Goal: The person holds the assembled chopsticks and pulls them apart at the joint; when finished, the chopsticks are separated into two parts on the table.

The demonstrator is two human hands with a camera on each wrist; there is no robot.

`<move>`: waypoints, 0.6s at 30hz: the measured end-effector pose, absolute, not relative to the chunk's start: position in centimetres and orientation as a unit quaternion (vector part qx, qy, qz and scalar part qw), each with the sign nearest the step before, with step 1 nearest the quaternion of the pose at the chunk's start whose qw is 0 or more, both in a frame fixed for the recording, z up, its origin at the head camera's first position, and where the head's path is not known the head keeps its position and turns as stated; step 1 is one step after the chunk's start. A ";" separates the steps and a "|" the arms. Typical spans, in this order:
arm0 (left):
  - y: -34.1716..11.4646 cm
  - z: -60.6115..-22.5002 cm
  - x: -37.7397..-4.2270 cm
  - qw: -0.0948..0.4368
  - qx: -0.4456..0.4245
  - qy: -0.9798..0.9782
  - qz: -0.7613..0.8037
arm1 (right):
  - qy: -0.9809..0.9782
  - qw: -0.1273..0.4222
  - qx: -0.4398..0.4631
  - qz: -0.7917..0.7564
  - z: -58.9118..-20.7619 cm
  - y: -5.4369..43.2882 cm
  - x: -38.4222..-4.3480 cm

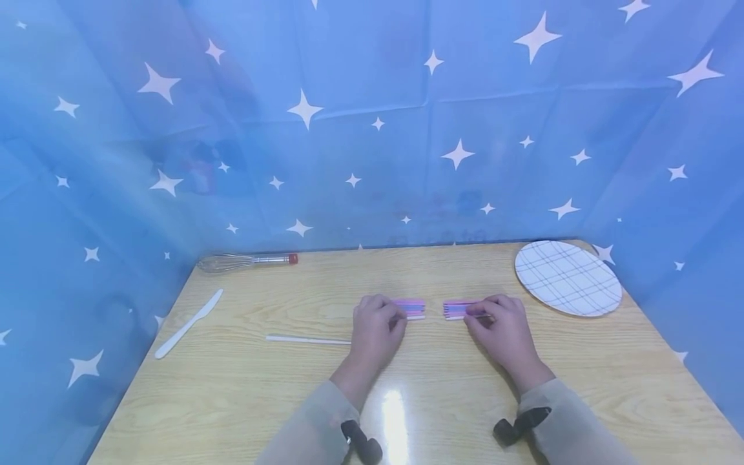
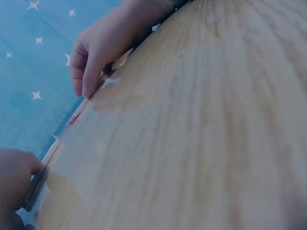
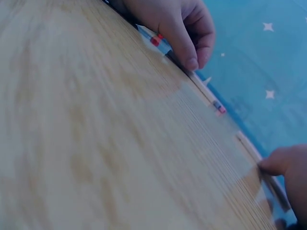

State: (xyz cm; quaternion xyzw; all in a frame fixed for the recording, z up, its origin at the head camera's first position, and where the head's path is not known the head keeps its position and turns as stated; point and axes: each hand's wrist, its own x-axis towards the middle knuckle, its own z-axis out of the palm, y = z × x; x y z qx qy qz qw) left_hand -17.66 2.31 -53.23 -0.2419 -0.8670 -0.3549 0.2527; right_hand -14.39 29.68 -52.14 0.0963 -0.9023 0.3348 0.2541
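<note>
In the head view, my left hand [image 1: 374, 326] pinches at a flat row of thin pink, blue and white sticks [image 1: 414, 309], its right ends sticking out past the fingers. A similar row of coloured sticks [image 1: 454, 310] lies across a small gap, its right part covered by my right hand [image 1: 502, 329], whose thumb and forefinger pinch at it. Both rows lie low on the table. In the left wrist view, the left thumb [image 2: 34, 165] sits on a stick's edge. The right thumb [image 3: 271, 165] does likewise in the right wrist view. Palms hide the outer ends.
A lone white stick [image 1: 308, 340] lies left of the left wrist. Farther left are a white plastic knife [image 1: 188, 324] and a whisk [image 1: 250, 259] with a red end. At the back right lies an oval checked plate [image 1: 566, 278]. A starry blue curtain [image 1: 372, 148] encloses the table.
</note>
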 end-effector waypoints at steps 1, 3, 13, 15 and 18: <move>2.3 -53.2 -17.7 0.257 -0.245 -0.865 -0.355 | -0.902 0.257 0.098 0.334 -52.2 29.7 -14.4; 2.3 -53.2 -17.7 0.261 -0.249 -0.863 -0.353 | -0.900 0.261 0.100 0.333 -52.2 29.6 -14.5; 2.3 -52.8 -17.2 0.244 -0.245 -0.872 -0.347 | -0.881 0.285 0.134 0.353 -52.4 27.8 -14.8; 2.2 -52.5 -17.0 0.225 -0.234 -0.882 -0.340 | -0.876 0.292 0.146 0.356 -52.4 27.2 -14.9; 2.2 -52.0 -16.8 0.202 -0.223 -0.894 -0.331 | -0.869 0.299 0.166 0.356 -52.3 26.1 -14.9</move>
